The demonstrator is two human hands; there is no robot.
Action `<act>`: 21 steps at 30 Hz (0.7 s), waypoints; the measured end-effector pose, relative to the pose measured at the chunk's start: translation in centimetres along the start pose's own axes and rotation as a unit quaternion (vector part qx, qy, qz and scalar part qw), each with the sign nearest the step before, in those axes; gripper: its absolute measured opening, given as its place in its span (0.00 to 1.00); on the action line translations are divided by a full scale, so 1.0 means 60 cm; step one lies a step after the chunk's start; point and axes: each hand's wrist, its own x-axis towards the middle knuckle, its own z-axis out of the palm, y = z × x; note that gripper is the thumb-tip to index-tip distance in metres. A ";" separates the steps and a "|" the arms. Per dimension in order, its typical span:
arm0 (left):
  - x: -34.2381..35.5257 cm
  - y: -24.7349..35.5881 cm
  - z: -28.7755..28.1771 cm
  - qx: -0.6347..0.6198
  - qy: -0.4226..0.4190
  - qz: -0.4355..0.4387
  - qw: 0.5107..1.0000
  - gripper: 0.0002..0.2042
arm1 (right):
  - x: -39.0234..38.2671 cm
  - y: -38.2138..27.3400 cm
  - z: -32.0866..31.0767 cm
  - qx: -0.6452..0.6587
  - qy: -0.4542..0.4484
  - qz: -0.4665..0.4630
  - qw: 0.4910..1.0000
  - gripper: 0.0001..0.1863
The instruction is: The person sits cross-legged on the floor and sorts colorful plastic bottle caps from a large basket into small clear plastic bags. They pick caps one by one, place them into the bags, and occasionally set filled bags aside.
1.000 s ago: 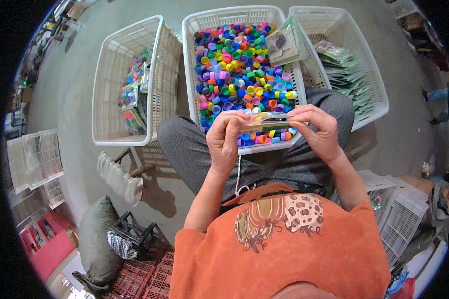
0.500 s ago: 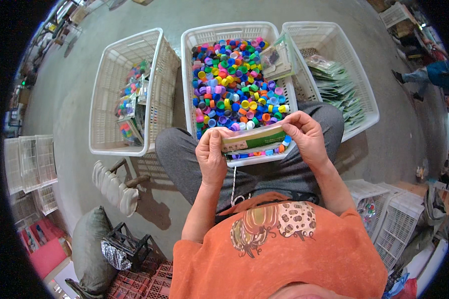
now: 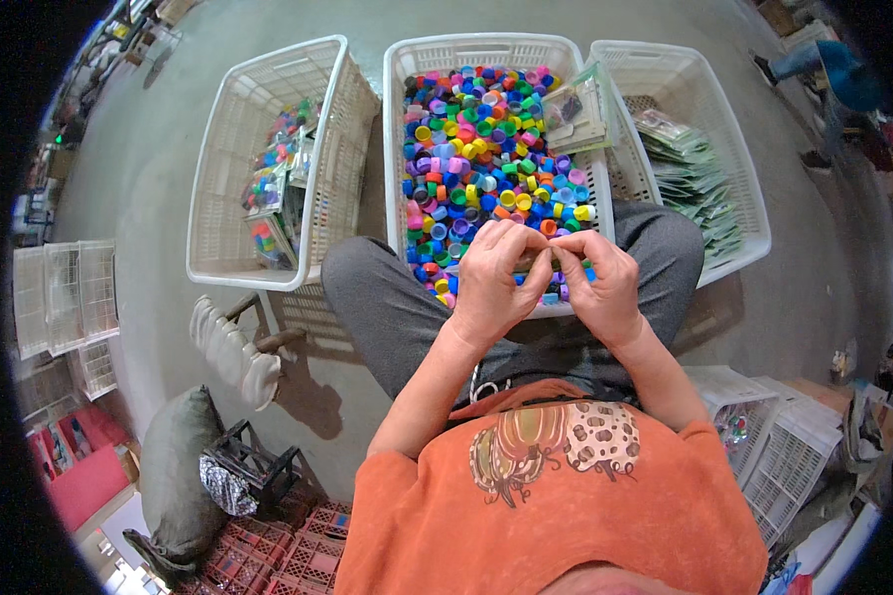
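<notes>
My left hand [image 3: 494,283] and my right hand [image 3: 602,288] meet above the near end of a white plastic crate [image 3: 395,198]. Both are closed, thumbs and fingertips pressed together in a pinch. What lies between them is almost wholly hidden; only a small dull greenish sliver shows beside the left thumb. Small bottle-cap-like plastic pieces [image 3: 466,149] in many colours fill the crate below. Flat clear packets [image 3: 577,114] lean at its far right side.
On the left a white crate [image 3: 196,198] holds packets with coloured pieces [image 3: 276,193]. Green-edged packets [image 3: 690,178] lie stacked in the right crate [image 3: 759,213]. A low stool with a pale padded seat [image 3: 233,352] and a stuffed sack [image 3: 181,466] stand left. Another person [image 3: 843,79] is far right.
My hands have come together from the two ends of a flat green-and-white packet, which no longer shows spread between them. The view has shifted slightly. The person at far right has moved.
</notes>
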 end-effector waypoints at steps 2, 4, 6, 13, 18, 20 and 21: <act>-0.003 -0.003 0.003 -0.001 -0.010 0.010 1.000 0.06 | -0.008 0.004 -0.008 0.045 -0.026 0.055 0.997 0.03; -0.007 -0.005 -0.009 0.030 -0.053 0.036 0.998 0.06 | -0.009 0.005 -0.015 0.096 -0.037 0.105 0.989 0.03; -0.018 -0.008 -0.025 0.070 -0.091 0.057 0.992 0.06 | -0.016 0.025 -0.023 0.140 -0.032 0.146 0.979 0.03; -0.081 -0.032 -0.063 0.060 -0.135 0.012 0.989 0.07 | -0.018 0.054 -0.048 0.258 -0.023 0.225 0.939 0.04; -0.134 -0.087 -0.062 -0.128 -0.120 -0.120 0.977 0.02 | -0.029 0.058 -0.051 0.273 -0.023 0.168 0.947 0.05; -0.173 -0.135 -0.043 -0.309 -0.091 -0.319 0.891 0.04 | -0.034 0.046 -0.056 0.275 -0.033 0.151 0.949 0.02; -0.170 -0.134 -0.034 -0.419 -0.045 -0.416 0.806 0.06 | -0.036 0.041 -0.061 0.303 -0.043 0.119 0.944 0.02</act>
